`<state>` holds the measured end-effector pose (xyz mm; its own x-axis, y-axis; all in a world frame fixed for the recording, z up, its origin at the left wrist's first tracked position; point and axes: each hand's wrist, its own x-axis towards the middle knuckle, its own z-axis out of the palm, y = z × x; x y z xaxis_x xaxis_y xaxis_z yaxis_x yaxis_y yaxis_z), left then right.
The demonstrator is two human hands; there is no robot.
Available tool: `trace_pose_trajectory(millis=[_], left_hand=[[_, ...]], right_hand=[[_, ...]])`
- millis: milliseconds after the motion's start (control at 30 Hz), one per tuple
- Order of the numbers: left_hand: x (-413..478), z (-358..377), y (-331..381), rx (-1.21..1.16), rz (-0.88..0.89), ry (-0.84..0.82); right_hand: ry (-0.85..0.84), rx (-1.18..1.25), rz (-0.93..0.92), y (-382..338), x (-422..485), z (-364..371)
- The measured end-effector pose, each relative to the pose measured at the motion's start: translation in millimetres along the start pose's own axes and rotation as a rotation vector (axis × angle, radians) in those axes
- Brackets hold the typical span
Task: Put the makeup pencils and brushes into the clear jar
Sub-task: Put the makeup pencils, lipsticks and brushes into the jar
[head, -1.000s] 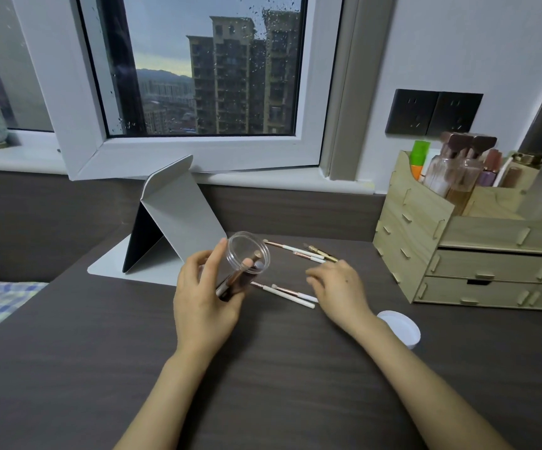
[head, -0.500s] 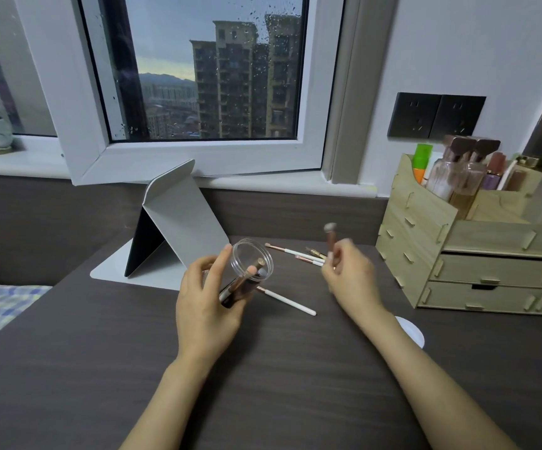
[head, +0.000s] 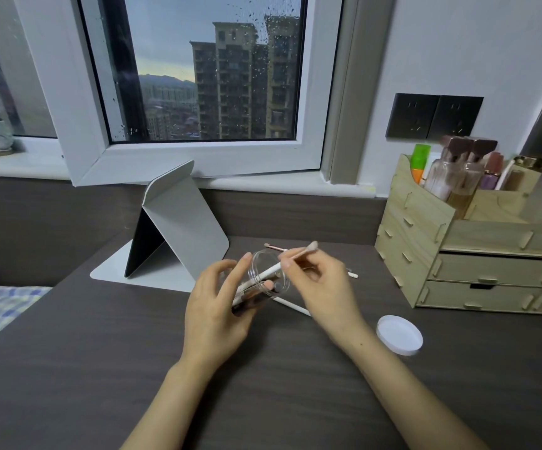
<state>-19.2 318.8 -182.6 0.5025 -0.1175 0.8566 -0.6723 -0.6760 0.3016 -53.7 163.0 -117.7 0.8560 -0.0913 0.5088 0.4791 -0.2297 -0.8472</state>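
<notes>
Here my left hand [head: 213, 306] wraps the jar [head: 264, 280], tilted with its mouth toward my right hand [head: 323, 287], fingers curled round its wall. Dark pencils or brushes already lie inside; I cannot tell how many. My right fingers [head: 287, 263] pinch a white brush [head: 297, 256] whose handle end is in the jar mouth, bristles up and out. Another brush [head: 290, 306] lies on the desk [head: 100, 368] under my hands, more behind them. The lid [head: 399, 334] sits to the right, near the organizer [head: 474, 254]. A stand [head: 178, 228] is behind.
</notes>
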Motion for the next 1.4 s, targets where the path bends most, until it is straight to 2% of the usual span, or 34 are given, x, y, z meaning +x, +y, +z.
trace_pose_trajectory(millis=[100,200,300,367,433,533,600,700,733,833,867,900,1000,1067,1100,1167,1233,1400], left_hand=[[-0.2,-0.3,-0.7,0.001,0.009,0.002],[-0.6,-0.4,-1.3,0.013,-0.003,-0.002],[0.7,-1.1,-2.2,0.011,-0.070,0.026],[2.3,-2.0,-3.4,0.012,-0.131,0.071],[3.6,-3.1,-5.4,0.005,-0.176,0.119],[5.3,-4.9,-7.2,0.004,-0.218,0.163],[5.5,-5.2,-8.3,0.022,-0.218,0.180],[4.7,-5.4,-9.2,0.022,-0.224,0.173],[4.6,-5.5,-9.0,0.016,-0.228,0.168],[5.0,-5.5,-7.8,0.003,-0.226,0.160],[5.0,-5.6,-7.4,0.004,-0.220,0.155],[4.8,-5.7,-7.0,0.006,-0.214,0.151],[4.3,-5.2,-6.4,0.005,-0.198,0.140],[3.7,-3.6,-5.8,0.008,-0.184,0.129],[3.4,-2.8,-5.5,0.009,-0.175,0.122],[2.3,-1.3,-4.0,0.006,-0.151,0.108],[0.9,-0.5,-1.3,0.000,-0.110,0.093],[-0.6,-1.4,7.7,-0.042,-0.013,0.044]], right_hand=[[-0.011,-0.030,0.003,-1.0,-1.3,6.3],[-0.014,-0.185,-0.067,2.7,-0.2,8.6],[0.107,-0.146,-0.093,7.4,7.3,3.6],[0.198,-0.236,-0.067,23.5,14.5,-0.2],[0.092,-0.544,-0.042,44.9,21.1,0.9],[-0.257,-1.010,-0.015,75.0,25.6,15.9],[-0.377,-1.219,-0.080,83.1,28.0,28.0],[-0.394,-1.383,-0.147,88.7,31.3,42.7],[-0.411,-1.364,-0.127,94.3,33.1,45.4],[-0.343,-1.396,-0.228,86.0,27.7,45.7],[-0.322,-1.351,-0.198,78.0,27.0,41.3],[-0.213,-1.289,-0.174,75.5,30.1,35.4],[0.127,-0.708,0.034,52.6,33.5,5.6],[0.365,-0.302,-0.016,20.1,31.5,-14.2],[0.414,-0.104,-0.044,3.1,28.6,-23.1],[0.401,0.179,-0.092,-24.0,19.7,-34.6],[0.322,0.275,-0.116,-41.1,10.5,-32.7],[0.138,0.168,-0.135,-27.7,-2.3,-6.3]])
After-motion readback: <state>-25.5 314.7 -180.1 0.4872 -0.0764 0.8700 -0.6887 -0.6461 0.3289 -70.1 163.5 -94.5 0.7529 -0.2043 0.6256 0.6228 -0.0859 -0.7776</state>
